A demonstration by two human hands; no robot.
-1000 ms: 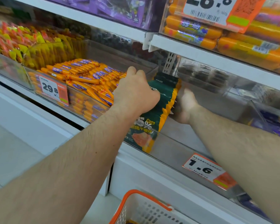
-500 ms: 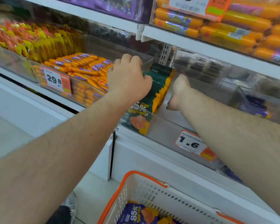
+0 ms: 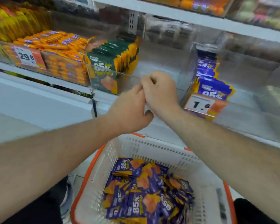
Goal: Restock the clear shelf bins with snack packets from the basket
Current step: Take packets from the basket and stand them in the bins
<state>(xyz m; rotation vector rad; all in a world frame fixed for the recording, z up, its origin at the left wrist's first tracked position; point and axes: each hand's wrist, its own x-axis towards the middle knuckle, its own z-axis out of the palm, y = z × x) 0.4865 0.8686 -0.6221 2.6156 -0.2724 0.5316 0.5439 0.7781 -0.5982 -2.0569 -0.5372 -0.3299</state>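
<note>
Roughly midway, judging by stock: green packets [image 3: 113, 62] stand in a tidy row at the left side of the clear bin [image 3: 162, 62], at about 11 o'clock from the hands, and that part looks done. To their right the same bin is bare up to its divider. Purple packets [image 3: 212, 78] sit in the next compartment at 2 o'clock, low in number, behind the 1.6 price tag [image 3: 200, 105]. Basket [image 3: 152, 149] at 6 o'clock holds a big loose heap of purple snack packets [image 3: 145, 191], so plenty left to shelve. Left hand [image 3: 129, 110] and right hand [image 3: 160, 91] meet at frame centre, touching, in front of the bin's front edge, above the basket. Right hand is clenched, fingers curled, nothing visible in it; left hand's fingers are hidden behind the right, cannot tell if it grasps anything. Orange sausage sticks [image 3: 55, 44] at 10 o'clock, full bin, not part of this job.
</note>
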